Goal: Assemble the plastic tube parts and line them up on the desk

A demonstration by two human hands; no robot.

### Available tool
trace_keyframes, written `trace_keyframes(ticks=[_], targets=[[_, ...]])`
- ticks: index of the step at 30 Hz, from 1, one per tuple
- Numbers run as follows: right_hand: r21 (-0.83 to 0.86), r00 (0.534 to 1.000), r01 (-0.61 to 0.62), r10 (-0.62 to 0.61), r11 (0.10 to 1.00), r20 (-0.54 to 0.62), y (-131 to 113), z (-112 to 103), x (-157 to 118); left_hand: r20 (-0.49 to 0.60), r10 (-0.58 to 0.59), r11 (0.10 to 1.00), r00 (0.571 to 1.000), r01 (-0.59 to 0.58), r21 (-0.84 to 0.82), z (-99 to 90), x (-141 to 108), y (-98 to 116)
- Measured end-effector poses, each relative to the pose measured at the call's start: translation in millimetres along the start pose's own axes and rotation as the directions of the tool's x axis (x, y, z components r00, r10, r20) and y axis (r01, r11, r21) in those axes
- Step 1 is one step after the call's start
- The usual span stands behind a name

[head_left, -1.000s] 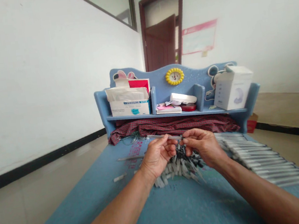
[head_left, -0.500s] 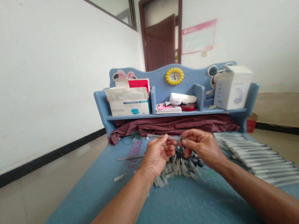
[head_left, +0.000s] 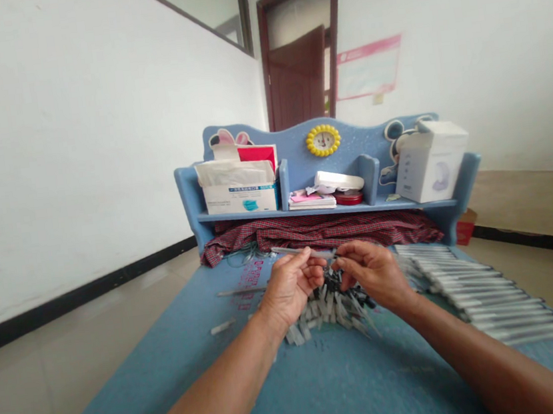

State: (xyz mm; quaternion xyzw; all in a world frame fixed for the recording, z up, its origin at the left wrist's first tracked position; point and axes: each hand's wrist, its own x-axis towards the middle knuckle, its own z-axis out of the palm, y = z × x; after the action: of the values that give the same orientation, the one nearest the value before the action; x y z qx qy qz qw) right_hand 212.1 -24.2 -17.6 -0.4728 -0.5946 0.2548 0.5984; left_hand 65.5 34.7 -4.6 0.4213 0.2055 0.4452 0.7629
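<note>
My left hand (head_left: 293, 282) is closed on a slim, translucent pen (head_left: 321, 254) held level over the table, thumb along the top. At the pen's right end, my right hand (head_left: 372, 272) has its thumb and fingers pinched together; any small part between them is too hidden to make out. Below both hands lies a heap of clear pen caps (head_left: 319, 310) with dark pieces among them. A row of similar pens (head_left: 488, 292) with dark ends lies side by side to the right. One loose clear piece (head_left: 223, 327) rests left of the heap.
The blue table (head_left: 187, 379) has a raised shelf at its back. A mask box (head_left: 239, 195), a white box (head_left: 429, 161) and a red round tin (head_left: 348, 197) stand on it. Checked cloth (head_left: 320, 232) is bunched underneath. A thin rod (head_left: 239, 292) lies on the left.
The fingers of my right hand have shifted very slightly at the pen's end. My left hand and the pen stay almost where they were.
</note>
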Motion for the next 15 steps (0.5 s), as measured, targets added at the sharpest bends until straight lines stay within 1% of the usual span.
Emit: trace_keyframes(ticks=[4, 6, 8, 13, 15], targets=[[-0.199, 0.995, 0.091, -0.097, 0.976, -0.019, 6.2, -2.0, -0.7, 0.000, 0.006, 1.000, 1.000, -0.006, 0.002, -0.1, 0.2, -0.6], [-0.243, 0.994, 0.104, -0.111, 0.965, -0.015, 7.6, -2.7, -0.8, 0.001, 0.007, 1.000, 1.000, -0.007, 0.006, 0.0, 0.0, -0.4], [-0.236, 0.995, 0.093, -0.099, 0.967, -0.010, 7.7, -2.8, -0.7, 0.007, 0.000, 1.000, 1.000, 0.000, 0.008, 0.0, -0.2, 0.0], [-0.130, 0.999, 0.035, -0.035, 0.991, -0.001, 4.9, -1.7, -0.4, 0.022, 0.000, 1.000, 1.000, -0.001, 0.018, -1.5, 0.8, -0.5], [-0.118, 1.000, 0.015, -0.015, 0.993, 0.006, 3.8, -1.6, -0.8, 0.031, 0.009, 1.000, 0.999, -0.010, 0.026, -2.7, 1.7, -1.6]])
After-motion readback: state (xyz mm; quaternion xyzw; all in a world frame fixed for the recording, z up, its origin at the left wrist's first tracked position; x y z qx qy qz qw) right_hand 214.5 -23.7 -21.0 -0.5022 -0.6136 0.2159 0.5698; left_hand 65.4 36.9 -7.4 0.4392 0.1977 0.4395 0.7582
